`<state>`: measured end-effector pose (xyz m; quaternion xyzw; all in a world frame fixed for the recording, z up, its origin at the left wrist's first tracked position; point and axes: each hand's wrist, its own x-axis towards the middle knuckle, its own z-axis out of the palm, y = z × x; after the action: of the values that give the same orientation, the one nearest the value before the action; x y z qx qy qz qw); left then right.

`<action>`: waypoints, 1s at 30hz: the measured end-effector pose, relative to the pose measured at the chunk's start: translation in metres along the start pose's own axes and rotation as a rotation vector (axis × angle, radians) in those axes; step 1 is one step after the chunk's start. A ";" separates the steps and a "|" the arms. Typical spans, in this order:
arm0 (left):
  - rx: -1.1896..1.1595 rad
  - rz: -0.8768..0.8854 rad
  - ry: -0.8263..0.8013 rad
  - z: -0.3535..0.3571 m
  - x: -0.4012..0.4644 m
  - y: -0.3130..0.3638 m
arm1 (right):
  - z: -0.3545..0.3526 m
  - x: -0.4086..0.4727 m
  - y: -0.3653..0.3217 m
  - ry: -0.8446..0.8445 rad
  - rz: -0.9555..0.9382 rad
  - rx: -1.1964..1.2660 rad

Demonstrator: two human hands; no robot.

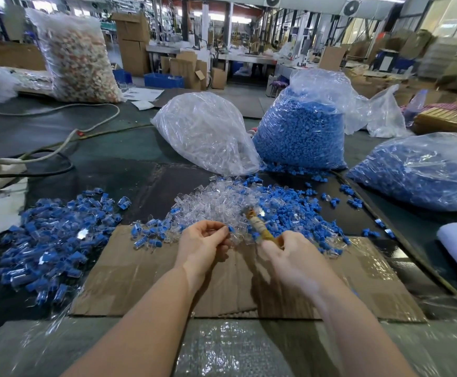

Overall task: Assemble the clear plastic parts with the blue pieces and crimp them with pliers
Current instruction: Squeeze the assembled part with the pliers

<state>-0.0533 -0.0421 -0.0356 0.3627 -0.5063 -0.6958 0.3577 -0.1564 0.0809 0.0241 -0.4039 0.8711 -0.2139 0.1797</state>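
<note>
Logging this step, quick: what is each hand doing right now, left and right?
Left hand: fingers curled, pinching a small blue piece.
Right hand: gripping the tape-wrapped handle of the pliers.

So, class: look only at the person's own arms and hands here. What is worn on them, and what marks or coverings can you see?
Nothing is worn. Both forearms are bare right up to the bottom edge of the picture, with no sleeves in view. The left hand and the right hand have no gloves, and no rings, watch, wristband, tape or markings show on the sides facing the camera.
</note>
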 end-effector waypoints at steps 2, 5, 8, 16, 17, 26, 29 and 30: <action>-0.008 -0.001 0.011 0.000 0.001 0.000 | 0.000 -0.003 -0.006 -0.086 -0.026 0.085; -0.049 -0.003 0.034 0.000 0.001 0.001 | -0.001 -0.009 -0.013 -0.157 -0.052 0.145; -0.048 -0.001 0.048 -0.001 0.002 0.000 | -0.006 -0.011 -0.015 -0.233 -0.056 0.185; -0.019 0.025 0.101 -0.001 0.003 -0.002 | -0.016 -0.014 -0.022 -0.342 -0.079 0.116; -0.024 0.027 0.109 -0.001 0.003 -0.002 | -0.018 -0.016 -0.023 -0.343 -0.084 0.114; -0.044 0.013 0.124 -0.001 0.002 0.000 | -0.019 -0.015 -0.024 -0.374 -0.093 0.200; -0.042 0.017 0.124 -0.001 0.002 0.000 | -0.019 -0.014 -0.024 -0.396 -0.095 0.232; -0.041 0.019 0.124 -0.001 0.002 0.000 | -0.020 -0.014 -0.024 -0.395 -0.099 0.214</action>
<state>-0.0533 -0.0443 -0.0357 0.3929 -0.4722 -0.6788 0.4024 -0.1420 0.0823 0.0552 -0.4588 0.7704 -0.2308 0.3777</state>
